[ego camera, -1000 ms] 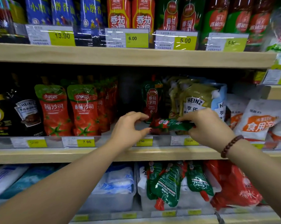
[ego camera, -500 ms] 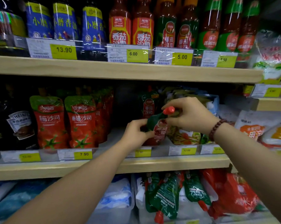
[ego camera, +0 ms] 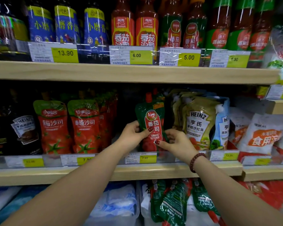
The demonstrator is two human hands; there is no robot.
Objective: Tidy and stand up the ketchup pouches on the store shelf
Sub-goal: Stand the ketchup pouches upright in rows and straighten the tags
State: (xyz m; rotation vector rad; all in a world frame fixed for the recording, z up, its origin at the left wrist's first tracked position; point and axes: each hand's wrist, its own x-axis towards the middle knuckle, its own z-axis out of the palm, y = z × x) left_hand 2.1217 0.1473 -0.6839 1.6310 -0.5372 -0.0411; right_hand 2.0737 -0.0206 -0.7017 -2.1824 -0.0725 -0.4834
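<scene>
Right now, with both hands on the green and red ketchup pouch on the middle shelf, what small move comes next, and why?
Probably let go gently, one hand at a time. The green and red spouted ketchup pouch already stands upright, label forward, red cap up, behind the clear shelf rail. The left hand and right hand pinch its lower sides; releasing slowly would show whether it stays up.

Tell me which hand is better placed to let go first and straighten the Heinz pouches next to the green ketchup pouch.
Probably the right hand. It grips the green ketchup pouch at its lower right edge, directly beside the Heinz salad dressing pouch. The left hand holds the far side and can steady the pouch.
</scene>
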